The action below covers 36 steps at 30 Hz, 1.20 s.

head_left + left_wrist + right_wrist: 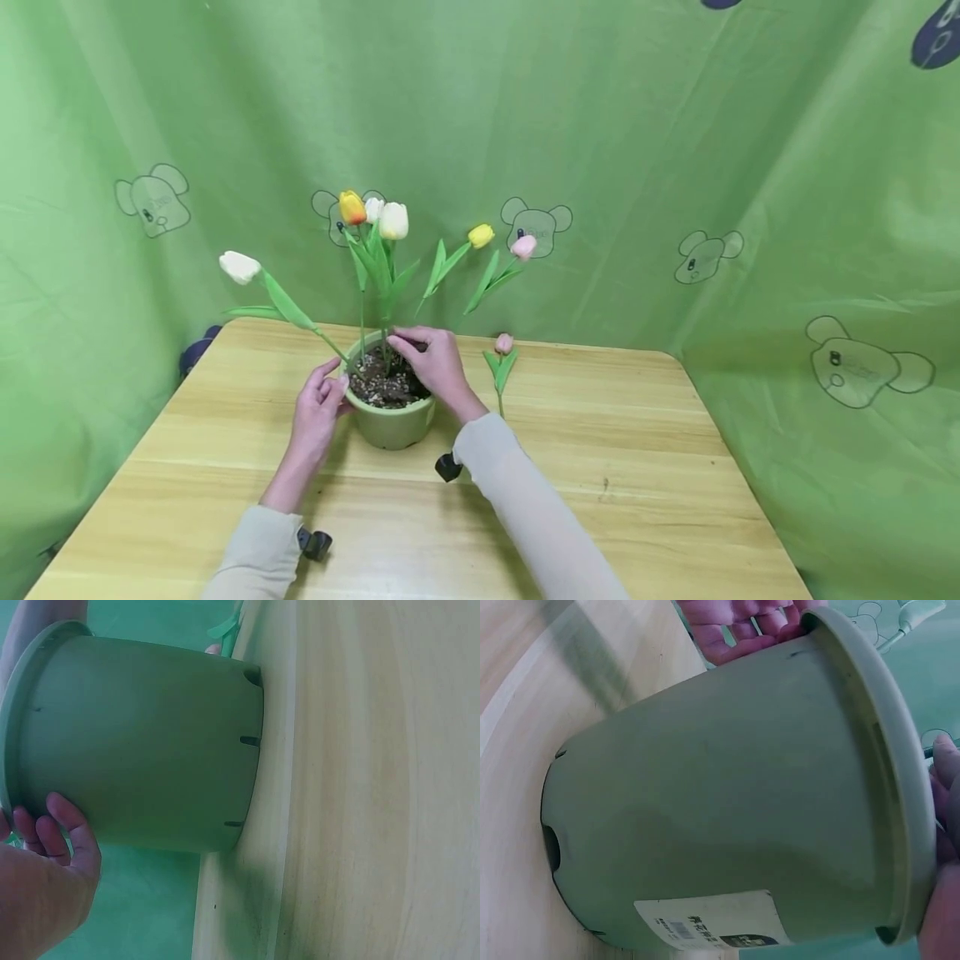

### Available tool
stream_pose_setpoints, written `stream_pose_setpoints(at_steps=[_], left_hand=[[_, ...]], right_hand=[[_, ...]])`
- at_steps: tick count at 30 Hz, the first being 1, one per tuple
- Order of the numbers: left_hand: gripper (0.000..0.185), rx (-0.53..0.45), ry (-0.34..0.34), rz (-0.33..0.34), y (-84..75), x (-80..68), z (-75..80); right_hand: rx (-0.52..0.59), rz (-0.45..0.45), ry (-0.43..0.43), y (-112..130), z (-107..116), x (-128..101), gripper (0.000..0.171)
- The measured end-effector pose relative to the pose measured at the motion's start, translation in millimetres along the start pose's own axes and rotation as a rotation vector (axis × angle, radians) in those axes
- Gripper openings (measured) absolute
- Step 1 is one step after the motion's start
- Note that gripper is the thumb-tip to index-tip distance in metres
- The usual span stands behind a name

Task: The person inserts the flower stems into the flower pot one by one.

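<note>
A green flower pot filled with dark, speckled soil stands upright on the table. My left hand grips its left rim, fingers against the outer wall in the left wrist view. Over the soil, my right hand pinches a tulip stem between thumb and fingers; the cream tulip is above it. An orange-yellow tulip and a white tulip stand close by. Another white tulip leans far left from the pot. A yellow tulip and a pink tulip lean right, their lower stems hidden.
One more pink tulip lies on the wooden table, right of the pot and partly behind the right forearm. A green curtain hangs behind the table and along both sides. The pot carries a paper label.
</note>
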State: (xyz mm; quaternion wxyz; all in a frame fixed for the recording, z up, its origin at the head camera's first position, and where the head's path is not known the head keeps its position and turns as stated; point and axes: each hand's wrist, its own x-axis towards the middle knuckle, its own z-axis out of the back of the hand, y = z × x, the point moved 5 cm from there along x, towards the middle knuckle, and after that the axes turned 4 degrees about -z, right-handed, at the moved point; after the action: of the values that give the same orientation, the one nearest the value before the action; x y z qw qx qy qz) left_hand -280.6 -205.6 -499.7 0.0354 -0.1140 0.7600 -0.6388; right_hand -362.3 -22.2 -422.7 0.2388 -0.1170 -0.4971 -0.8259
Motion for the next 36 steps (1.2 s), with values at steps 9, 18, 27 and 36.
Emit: stream_pose_setpoints(at_steps=[9,18,27,36], left_hand=[[0.048,-0.002,-0.01,0.007,0.2,-0.2,-1.0],[0.047,0.013,-0.004,0.0,-0.4,0.0,-2.3],[0.048,0.018,-0.001,0.009,-0.4,-1.8,-1.1],[0.047,0.019,-0.003,0.001,-0.9,-0.7,-1.6]], right_hand=[[0.122,-0.105,-0.104,-5.6,42.0,-17.2,0.037],[0.268,-0.244,-0.285,-51.0,107.4,-43.0,0.033],[0.134,-0.636,-0.183,-132.1,125.1,-85.0,0.039],[0.045,-0.749,-0.049,-164.3,108.7,-110.1,0.04]])
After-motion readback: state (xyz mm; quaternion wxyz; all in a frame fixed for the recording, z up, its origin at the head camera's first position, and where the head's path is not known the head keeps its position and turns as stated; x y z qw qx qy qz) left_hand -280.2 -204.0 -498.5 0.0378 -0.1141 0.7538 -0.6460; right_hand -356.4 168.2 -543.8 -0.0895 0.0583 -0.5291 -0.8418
